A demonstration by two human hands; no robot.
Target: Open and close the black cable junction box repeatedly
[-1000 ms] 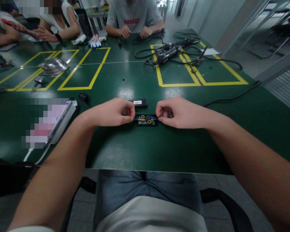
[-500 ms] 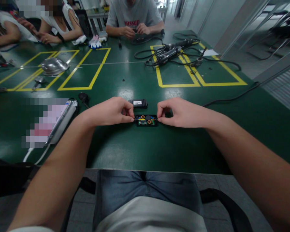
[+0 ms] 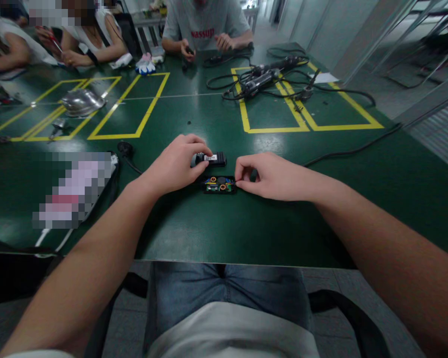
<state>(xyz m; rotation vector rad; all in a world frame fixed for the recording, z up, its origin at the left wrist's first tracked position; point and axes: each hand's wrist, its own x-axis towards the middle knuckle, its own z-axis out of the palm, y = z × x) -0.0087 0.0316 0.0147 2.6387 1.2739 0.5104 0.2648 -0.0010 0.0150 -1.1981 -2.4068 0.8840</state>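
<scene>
A black casing half with a circuit board and copper coils [image 3: 219, 184] lies open side up on the green table [image 3: 209, 228]. My right hand [image 3: 259, 175] pinches at its right end, apparently on the cable there. Just behind it lies a black ribbed cover with a white label [image 3: 218, 159]. My left hand [image 3: 182, 161] is over the left end of this cover, thumb and fingers apart around it; whether they touch it is hard to tell.
A phone [image 3: 72, 191] with white cables lies at the left, a black plug [image 3: 126, 149] beside it. Farther back are a metal part [image 3: 82, 102], yellow tape outlines and a tangle of tools and black cables [image 3: 263, 82]. People sit across the table.
My left hand has let go of the casing's left end and moved up and back to the labelled cover. The casing has shifted slightly left, with my right hand still at its right end.
</scene>
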